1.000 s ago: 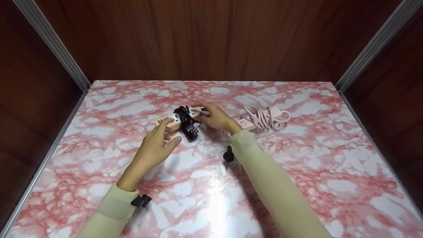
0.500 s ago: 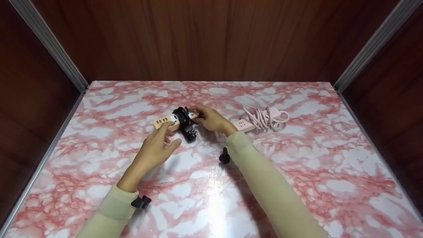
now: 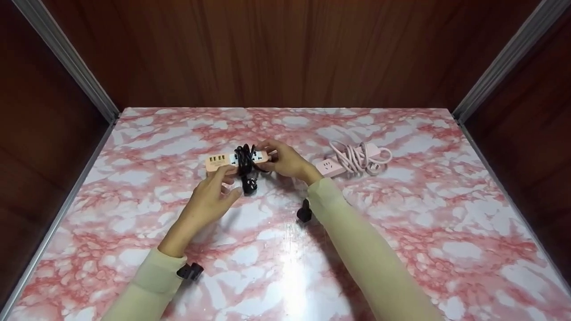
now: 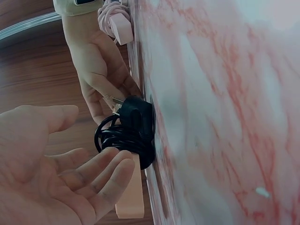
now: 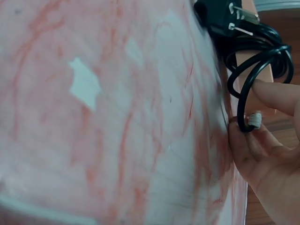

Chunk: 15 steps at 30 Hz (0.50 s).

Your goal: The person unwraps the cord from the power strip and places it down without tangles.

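A: What's the biggest thing here?
B: A red-and-white marbled table. The light-orange power strip sits left of centre between both hands; I can't tell whether it's fully resting there.
A: And the other strip?
B: The pink power strip, off to the right, wrapped in its pink cord. That one hasn't moved.
A: So what changed?
B: The orange strip. Half a second ago it slanted, right end farther back; now it runs closer to parallel with the table's back edge. I'd judge the step in hand is turning it.
A: How's it held?
B: The right hand pinches its right end, thumb and fingers about its width apart. The left hand is loosely spread at the near side, gripping nothing.
A: The small parts?
B: The black cord is still bundled round the middle. The black plug swung left, beside the left thumb.
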### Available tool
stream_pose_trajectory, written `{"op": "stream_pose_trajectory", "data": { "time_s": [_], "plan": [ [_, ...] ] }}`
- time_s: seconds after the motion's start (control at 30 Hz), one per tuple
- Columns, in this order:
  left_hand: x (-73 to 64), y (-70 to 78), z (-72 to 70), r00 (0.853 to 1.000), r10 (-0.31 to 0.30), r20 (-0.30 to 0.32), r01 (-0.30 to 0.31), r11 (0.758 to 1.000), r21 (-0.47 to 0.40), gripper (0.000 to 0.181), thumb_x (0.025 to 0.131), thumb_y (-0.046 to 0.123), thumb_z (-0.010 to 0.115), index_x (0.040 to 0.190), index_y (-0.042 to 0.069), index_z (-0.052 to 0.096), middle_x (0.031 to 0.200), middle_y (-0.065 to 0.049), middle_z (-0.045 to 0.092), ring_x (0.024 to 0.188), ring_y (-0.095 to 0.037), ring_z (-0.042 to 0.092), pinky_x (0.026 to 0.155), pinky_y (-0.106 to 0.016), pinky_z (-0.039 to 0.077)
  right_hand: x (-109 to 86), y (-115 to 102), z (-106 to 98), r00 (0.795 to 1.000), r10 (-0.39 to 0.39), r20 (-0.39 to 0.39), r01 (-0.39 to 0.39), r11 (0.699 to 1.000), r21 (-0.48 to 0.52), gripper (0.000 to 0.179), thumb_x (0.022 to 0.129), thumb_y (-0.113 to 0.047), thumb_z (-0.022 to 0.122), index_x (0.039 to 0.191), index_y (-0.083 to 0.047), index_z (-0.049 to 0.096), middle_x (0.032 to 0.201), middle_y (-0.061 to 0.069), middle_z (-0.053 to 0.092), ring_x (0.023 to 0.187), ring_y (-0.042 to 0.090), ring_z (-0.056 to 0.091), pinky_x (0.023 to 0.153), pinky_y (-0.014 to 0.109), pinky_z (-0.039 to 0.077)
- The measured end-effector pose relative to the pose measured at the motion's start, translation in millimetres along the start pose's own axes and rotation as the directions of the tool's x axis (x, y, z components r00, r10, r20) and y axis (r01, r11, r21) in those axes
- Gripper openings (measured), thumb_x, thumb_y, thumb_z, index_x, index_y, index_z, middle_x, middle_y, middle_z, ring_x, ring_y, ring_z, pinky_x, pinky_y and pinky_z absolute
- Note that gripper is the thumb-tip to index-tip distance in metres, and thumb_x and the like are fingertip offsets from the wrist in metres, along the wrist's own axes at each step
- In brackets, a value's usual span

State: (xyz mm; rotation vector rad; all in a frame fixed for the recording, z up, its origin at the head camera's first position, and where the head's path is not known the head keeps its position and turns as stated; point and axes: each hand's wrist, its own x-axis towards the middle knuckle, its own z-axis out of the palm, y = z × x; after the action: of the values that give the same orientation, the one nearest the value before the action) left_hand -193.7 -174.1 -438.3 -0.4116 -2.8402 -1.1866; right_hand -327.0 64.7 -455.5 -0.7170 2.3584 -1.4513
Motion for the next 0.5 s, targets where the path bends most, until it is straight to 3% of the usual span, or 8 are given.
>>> {"op": "stream_pose_trajectory", "data": {
  "time_s": [0.23,0.5],
  "plan": [
    [-0.3,-2.4,-0.6,1.0,0.0,0.0,0.0,1.0,0.0,0.055,0.102,0.024,0.07,0.151,0.008,0.051,0.129,-0.021,0.067,0.105,-0.035,0.071,0.093,-0.054,0.058,-0.1,-4.5,4.3,1.0,-0.015,0.007,0.014,0.996,0.085,0.045,0.096,-0.004,0.078,0.137,-0.008,0.062,0.139,0.009,0.06,0.11,0.028,0.069,0.09,0.036,0.059],
    [0.3,-2.0,-2.0,1.0,-0.002,-0.001,0.002,1.0,0.006,0.054,0.102,0.025,0.07,0.15,0.007,0.052,0.128,-0.021,0.067,0.102,-0.033,0.072,0.091,-0.052,0.059,0.0,-6.3,8.7,1.0,0.014,-0.01,-0.012,0.987,0.161,0.043,0.094,-0.001,0.08,0.133,-0.007,0.064,0.137,0.008,0.062,0.116,0.024,0.067,0.087,0.03,0.057]
  ]
}}
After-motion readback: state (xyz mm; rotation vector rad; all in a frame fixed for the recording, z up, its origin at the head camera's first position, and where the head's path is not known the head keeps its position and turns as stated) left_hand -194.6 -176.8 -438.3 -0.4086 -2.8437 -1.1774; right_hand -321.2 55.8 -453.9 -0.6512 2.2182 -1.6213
